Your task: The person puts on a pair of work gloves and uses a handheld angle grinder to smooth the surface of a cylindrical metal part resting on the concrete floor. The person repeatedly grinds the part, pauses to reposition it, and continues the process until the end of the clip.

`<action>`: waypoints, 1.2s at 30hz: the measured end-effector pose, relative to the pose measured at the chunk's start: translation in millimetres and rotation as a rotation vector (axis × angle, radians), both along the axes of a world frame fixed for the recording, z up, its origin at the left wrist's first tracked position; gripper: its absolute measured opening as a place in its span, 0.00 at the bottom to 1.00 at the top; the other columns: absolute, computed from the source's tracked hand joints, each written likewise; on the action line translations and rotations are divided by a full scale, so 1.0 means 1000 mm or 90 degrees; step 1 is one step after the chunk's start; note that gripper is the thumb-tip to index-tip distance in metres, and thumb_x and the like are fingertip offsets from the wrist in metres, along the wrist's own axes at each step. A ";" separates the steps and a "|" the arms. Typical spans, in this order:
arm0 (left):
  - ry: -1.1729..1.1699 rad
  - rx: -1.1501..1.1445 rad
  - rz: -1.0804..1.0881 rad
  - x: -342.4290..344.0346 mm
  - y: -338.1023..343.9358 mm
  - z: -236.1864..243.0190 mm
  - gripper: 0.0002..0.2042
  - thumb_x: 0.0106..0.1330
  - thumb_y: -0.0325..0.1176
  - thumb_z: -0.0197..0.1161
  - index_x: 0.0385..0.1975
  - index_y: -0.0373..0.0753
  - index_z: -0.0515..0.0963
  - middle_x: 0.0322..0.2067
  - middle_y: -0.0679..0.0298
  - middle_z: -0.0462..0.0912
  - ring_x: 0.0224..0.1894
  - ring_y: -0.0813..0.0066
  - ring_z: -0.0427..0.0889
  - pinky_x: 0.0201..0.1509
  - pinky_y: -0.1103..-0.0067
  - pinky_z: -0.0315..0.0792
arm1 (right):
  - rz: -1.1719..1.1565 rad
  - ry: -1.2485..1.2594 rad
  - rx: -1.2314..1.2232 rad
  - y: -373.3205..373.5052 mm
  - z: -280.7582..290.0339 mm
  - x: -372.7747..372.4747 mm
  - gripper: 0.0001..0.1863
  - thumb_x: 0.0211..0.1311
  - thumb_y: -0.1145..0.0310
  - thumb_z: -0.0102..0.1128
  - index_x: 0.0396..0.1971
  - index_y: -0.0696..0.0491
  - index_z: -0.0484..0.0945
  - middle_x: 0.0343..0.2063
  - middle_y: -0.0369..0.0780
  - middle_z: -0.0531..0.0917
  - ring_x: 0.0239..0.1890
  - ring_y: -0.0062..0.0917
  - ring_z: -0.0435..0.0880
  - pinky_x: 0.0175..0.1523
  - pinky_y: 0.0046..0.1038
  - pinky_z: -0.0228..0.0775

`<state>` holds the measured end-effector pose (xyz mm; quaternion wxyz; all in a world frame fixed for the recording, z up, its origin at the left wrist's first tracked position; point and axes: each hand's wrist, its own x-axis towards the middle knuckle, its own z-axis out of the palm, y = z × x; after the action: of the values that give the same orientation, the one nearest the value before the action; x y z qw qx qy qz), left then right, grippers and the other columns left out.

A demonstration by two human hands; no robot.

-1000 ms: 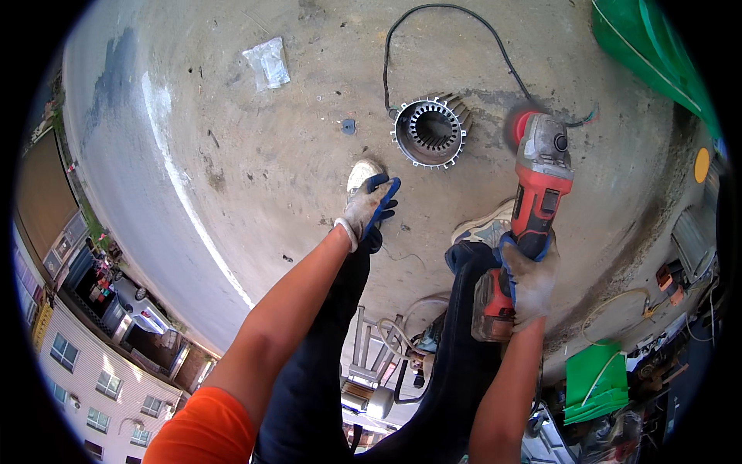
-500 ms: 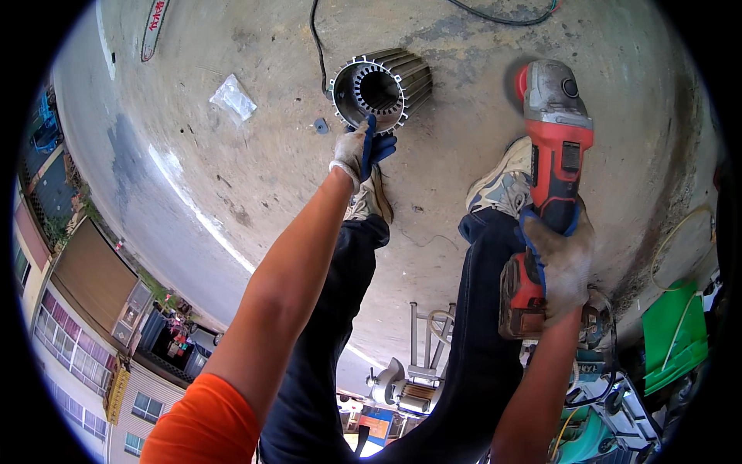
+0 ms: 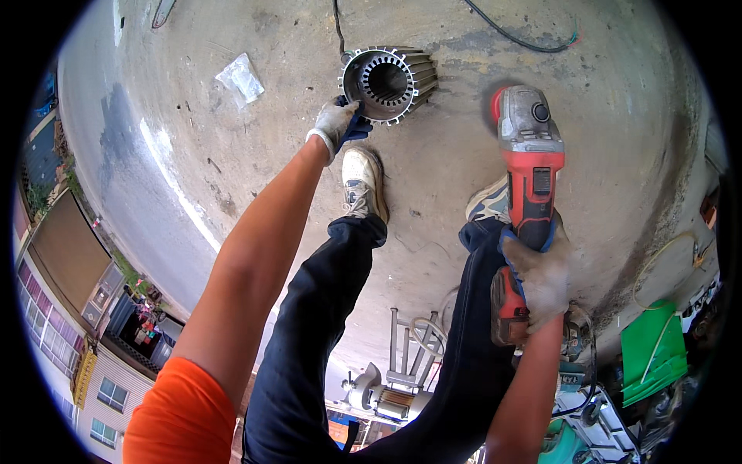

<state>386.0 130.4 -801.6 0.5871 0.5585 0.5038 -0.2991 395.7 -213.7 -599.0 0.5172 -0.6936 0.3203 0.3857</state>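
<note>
A finned metal motor housing (image 3: 421,77) with a slotted core inside lies on the concrete, its open end tilted toward me. My left hand (image 3: 338,124), in a white and blue work glove, is at the near left of its rim, fingers closed over the edge; part of the fingertips is hidden. In my gloved right hand (image 3: 541,267) is a red and grey cordless angle grinder (image 3: 532,166), gripped round its handle behind the head. Its red disc guard side (image 3: 495,102) faces left, held above the ground and apart from the housing.
A black cable (image 3: 338,27) runs away behind the housing, and another cable (image 3: 518,40) with bare coloured ends lies farther right. A clear plastic bag (image 3: 241,80) is on the ground at left. My shoes (image 3: 362,182) stand just nearer than the housing. Green sheeting (image 3: 653,352) lies at right.
My left hand has shifted from pointing into the housing's opening to its left rim. The grinder has moved left and slightly nearer in view; the whole view has also shifted.
</note>
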 end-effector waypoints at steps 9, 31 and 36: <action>-0.190 -0.192 0.383 -0.062 -0.108 0.103 0.33 0.67 0.61 0.52 0.54 0.32 0.71 0.43 0.50 0.80 0.43 0.58 0.83 0.49 0.67 0.78 | 0.445 -0.118 -0.182 0.084 -0.006 -0.003 0.29 0.45 0.67 0.67 0.52 0.51 0.71 0.37 0.44 0.82 0.41 0.40 0.82 0.52 0.36 0.71; -0.216 -0.294 0.585 0.001 -0.137 0.064 0.14 0.65 0.34 0.65 0.47 0.37 0.75 0.37 0.67 0.81 0.37 0.80 0.78 0.41 0.79 0.75 | 0.871 0.014 -0.300 0.150 -0.060 0.095 0.31 0.46 0.55 0.67 0.50 0.55 0.71 0.44 0.52 0.82 0.50 0.43 0.81 0.54 0.40 0.71; -0.476 0.091 0.362 -0.013 -0.156 0.056 0.14 0.66 0.36 0.65 0.47 0.38 0.76 0.36 0.67 0.81 0.35 0.80 0.79 0.37 0.78 0.76 | 0.931 -0.034 -0.279 0.149 -0.060 0.100 0.29 0.45 0.60 0.65 0.49 0.56 0.71 0.43 0.50 0.83 0.49 0.43 0.81 0.54 0.40 0.71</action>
<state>373.3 -25.3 -745.6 0.7467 0.5070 0.4105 0.1303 495.8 -64.2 -658.6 -0.0120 -0.8248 -0.1641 0.5409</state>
